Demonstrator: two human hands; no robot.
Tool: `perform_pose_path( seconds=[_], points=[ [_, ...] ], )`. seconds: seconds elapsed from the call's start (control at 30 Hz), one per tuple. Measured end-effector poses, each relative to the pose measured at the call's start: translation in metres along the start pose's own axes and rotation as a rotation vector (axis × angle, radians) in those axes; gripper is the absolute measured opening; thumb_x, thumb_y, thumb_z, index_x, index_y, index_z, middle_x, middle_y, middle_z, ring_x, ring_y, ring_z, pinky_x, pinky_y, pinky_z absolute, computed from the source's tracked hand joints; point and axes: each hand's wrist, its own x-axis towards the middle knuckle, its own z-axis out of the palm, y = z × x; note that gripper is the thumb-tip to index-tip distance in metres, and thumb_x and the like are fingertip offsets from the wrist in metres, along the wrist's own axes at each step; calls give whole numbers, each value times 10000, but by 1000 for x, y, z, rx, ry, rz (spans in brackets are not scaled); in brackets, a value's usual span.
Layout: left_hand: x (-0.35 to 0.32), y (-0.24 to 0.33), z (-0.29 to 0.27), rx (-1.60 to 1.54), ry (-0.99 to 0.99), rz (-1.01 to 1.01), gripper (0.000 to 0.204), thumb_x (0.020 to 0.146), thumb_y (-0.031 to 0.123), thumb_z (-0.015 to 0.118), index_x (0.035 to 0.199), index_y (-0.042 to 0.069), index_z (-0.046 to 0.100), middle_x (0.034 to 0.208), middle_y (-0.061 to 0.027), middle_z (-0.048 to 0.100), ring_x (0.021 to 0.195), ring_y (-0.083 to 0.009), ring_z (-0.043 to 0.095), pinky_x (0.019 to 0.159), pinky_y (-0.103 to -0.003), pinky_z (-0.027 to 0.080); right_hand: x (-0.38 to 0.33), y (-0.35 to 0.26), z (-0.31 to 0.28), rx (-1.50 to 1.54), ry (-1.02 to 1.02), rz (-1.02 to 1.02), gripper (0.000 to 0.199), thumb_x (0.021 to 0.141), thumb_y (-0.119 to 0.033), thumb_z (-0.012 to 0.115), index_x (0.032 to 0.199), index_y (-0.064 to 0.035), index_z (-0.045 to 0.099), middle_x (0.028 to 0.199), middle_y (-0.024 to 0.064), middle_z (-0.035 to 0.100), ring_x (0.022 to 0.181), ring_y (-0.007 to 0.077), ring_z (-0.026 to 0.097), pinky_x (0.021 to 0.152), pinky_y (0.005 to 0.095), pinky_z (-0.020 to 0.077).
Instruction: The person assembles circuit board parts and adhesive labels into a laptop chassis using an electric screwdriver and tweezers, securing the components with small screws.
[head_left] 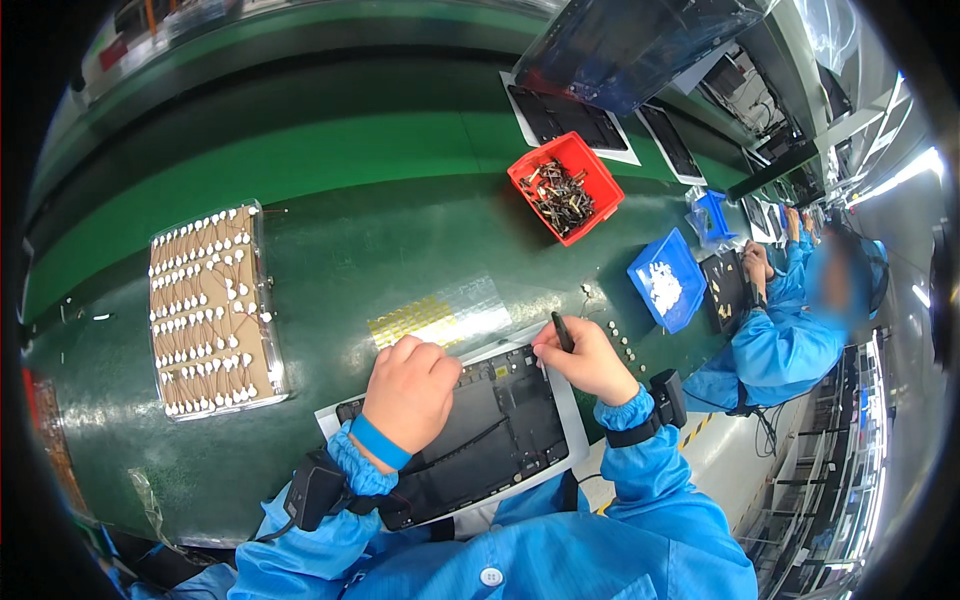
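A black tablet housing (490,430) with open innards lies on a white sheet in front of me. Curled over its upper left part is my left hand (410,395), closed, its fingertips hidden from view; whatever it may pinch does not show. At the housing's upper right corner, my right hand (590,362) grips a dark pen-like tool (562,332), whose upper end sticks out above the fingers. Just beyond the housing, a clear sheet with rows of yellow stickers (415,322) lies flat on the green bench.
To the left stands a tray of small white parts with brown wires (215,395). A red bin of small metal-like parts (520,175) and a blue bin of white pieces (690,315) stand beyond. A co-worker in blue (790,345) works at the right.
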Motion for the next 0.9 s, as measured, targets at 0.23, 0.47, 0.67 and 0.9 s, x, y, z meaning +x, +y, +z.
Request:
perform_pose_path(
  seconds=[0.23,0.47,0.67,0.9],
  points=[
    [0,0,-1,3,-4,-7,176,624,20,604,777,106,588,777,-32,535,820,-243,513,699,-366,413,-1,-1,4,-39,54,12,74,773,-29,617,815,11,572,683,27,596,626,73,548,576,208,431],
    [0,0,-4,-9,-7,-6,184,622,18,605,785,101,587,779,-36,534,818,-243,511,706,-368,415,4,10,11,-67,105,1,96,743,-31,644,775,0,559,661,27,586,596,78,543,548,216,429],
    [1,1,-2,-10,-11,-4,189,620,17,606,790,97,586,780,-39,532,813,-247,512,707,-371,418,10,-7,8,-295,116,13,143,691,-88,662,742,2,562,650,101,581,586,198,557,549,311,437],
    [1,5,-5,40,-56,-50,167,637,31,607,797,73,581,801,-70,535,796,-264,516,664,-369,440,-9,-12,5,-413,257,-31,231,695,-172,691,756,8,561,643,135,575,624,275,583,579,346,452]
  ],
)
